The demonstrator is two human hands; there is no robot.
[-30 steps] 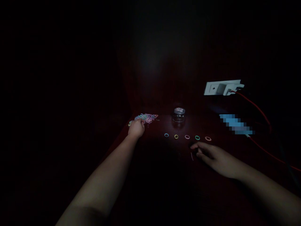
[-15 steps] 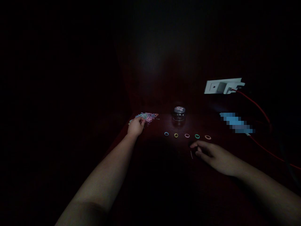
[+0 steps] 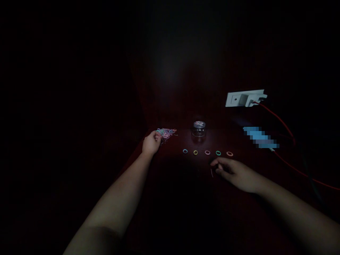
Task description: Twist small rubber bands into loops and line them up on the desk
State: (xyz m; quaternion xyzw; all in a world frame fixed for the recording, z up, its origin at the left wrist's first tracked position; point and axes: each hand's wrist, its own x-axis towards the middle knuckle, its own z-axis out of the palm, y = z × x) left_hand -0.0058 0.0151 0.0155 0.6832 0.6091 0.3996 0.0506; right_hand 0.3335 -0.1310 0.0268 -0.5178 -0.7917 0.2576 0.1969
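Note:
My left hand (image 3: 152, 143) is at the near left edge of a pile of small pastel hair ties (image 3: 168, 134), its fingers curled together; what lies between the fingertips is hidden. Across the dark table run single hair ties: a blue one (image 3: 185, 151), a yellow one (image 3: 195, 152), a pink one (image 3: 207, 152), a green one (image 3: 218, 153) and an orange one (image 3: 230, 153). Just in front of the green and orange ones rests my right hand (image 3: 233, 173), holding nothing, with thumb and forefinger apart. Beside its fingertips lies a thin pale strip (image 3: 211, 173).
A clear round jar (image 3: 198, 131) with a patterned lid stands behind the row. On the back wall, a white charger (image 3: 248, 99) sits in a socket plate (image 3: 231, 100). Its red cable (image 3: 281, 122) hangs at the right, near a blurred-out blue object (image 3: 260, 137).
The view has turned slightly right, so everything sits a little further left. My left hand's fingers have shifted slightly at the pile. My right hand keeps its pose by the row.

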